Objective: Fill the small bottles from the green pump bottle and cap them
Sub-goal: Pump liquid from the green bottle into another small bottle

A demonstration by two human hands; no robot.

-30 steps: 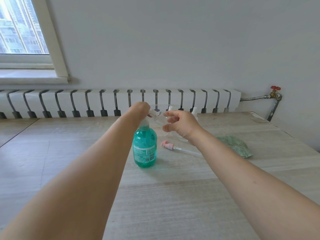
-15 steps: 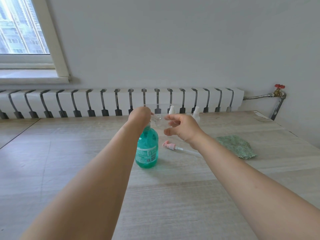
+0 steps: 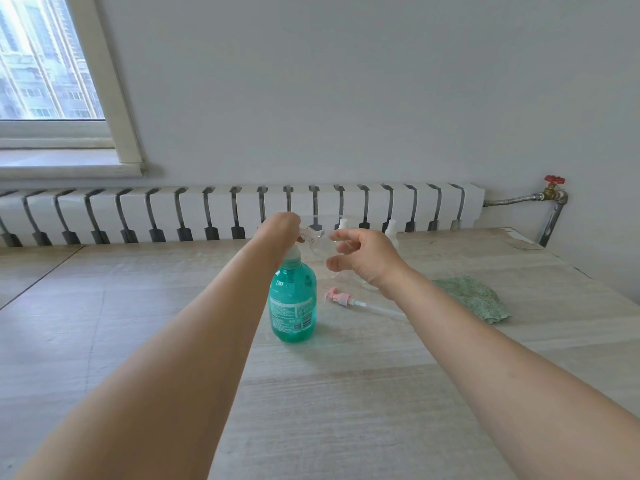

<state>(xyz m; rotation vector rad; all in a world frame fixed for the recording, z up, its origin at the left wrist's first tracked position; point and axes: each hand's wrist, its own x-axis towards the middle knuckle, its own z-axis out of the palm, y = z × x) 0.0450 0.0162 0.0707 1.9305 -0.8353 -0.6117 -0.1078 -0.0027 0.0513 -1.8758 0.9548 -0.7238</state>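
Note:
The green pump bottle [image 3: 293, 299] stands upright in the middle of the wooden table [image 3: 311, 393]. My left hand [image 3: 281, 227] rests on top of its pump head, whose clear nozzle points right. My right hand [image 3: 363, 255] holds a small clear bottle [image 3: 320, 247] right at the nozzle, fingers curled round it. A pink pump cap with a long tube [image 3: 341, 299] lies on the table right of the green bottle. Two small bottles with white spray tops [image 3: 391, 228] stand behind my right hand, partly hidden.
A green cloth [image 3: 474, 299] lies on the table at the right. A white radiator [image 3: 207, 209] runs along the wall behind the table, with a pipe and red valve [image 3: 554, 180] at the far right. A window is at upper left.
My left hand has stayed on the pump head, first lower and then higher again. My right hand keeps the small bottle at the nozzle. The camera shifted slightly.

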